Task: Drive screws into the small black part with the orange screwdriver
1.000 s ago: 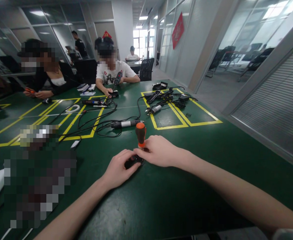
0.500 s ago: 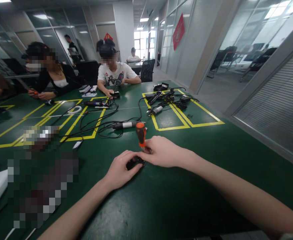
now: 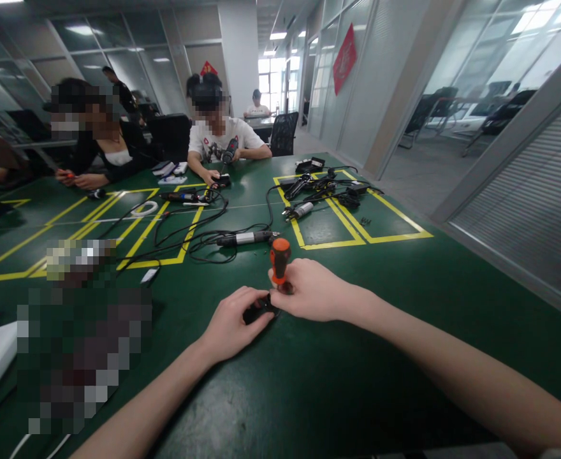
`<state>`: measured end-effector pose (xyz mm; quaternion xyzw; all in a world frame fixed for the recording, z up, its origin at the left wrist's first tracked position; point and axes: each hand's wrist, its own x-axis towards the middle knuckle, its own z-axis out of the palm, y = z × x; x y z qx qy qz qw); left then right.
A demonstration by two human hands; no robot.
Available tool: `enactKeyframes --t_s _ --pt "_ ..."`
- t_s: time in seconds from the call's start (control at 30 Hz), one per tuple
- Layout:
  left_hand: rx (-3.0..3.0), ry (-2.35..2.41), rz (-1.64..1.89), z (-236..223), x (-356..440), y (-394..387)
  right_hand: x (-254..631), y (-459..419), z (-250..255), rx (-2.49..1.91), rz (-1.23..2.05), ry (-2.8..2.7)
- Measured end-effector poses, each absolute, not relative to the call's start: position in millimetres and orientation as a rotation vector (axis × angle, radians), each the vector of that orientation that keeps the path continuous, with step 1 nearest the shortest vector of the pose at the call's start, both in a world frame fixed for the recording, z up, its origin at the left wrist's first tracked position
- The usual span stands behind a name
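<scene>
My left hand [image 3: 235,324] is closed around a small black part [image 3: 256,310], pinning it to the green tabletop between thumb and fingers. Most of that part is covered, so its kind cannot be made out. My right hand [image 3: 312,290] grips an orange and black screwdriver [image 3: 280,258] low on its handle, which stands nearly upright. The screwdriver's shaft and tip are hidden behind my fingers, close above the black part.
Beyond my hands lies a black and silver power tool [image 3: 247,238] with its coiled cable. Yellow tape [image 3: 333,244] marks rectangles, some holding cables and black parts [image 3: 319,185]. A co-worker [image 3: 220,137] across the table holds a power screwdriver [image 3: 230,152]; another person [image 3: 103,150] sits at left.
The screwdriver's handle has shifted slightly right and down, with my right hand still on it. My left hand has hardly moved. A person in the background has moved left.
</scene>
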<state>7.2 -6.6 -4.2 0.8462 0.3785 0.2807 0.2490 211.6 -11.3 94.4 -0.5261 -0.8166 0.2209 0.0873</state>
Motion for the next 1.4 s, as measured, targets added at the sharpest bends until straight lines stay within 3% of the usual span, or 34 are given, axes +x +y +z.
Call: enactKeyframes --t_s 0.27,0.73,0.97,1.07,1.2,1.4 --pt "2.317 1.039 0.757 -4 8 -7 210 -8 89 -1.621 0.501 -2.456" --pt "2.267 1.038 0.753 -5 7 -8 216 -11 91 -1.522 0.747 -2.261" --pt "2.254 1.031 0.741 -5 8 -8 218 -9 87 -1.399 1.326 -1.963" --pt "2.249 1.021 0.740 -5 8 -8 217 -9 84 -1.349 1.415 -1.930" --pt "2.240 0.999 0.738 -5 8 -8 216 -12 88 -1.340 1.366 -1.986" --pt "2.254 1.029 0.760 -7 10 -7 216 -13 95 -1.378 1.012 -2.182"
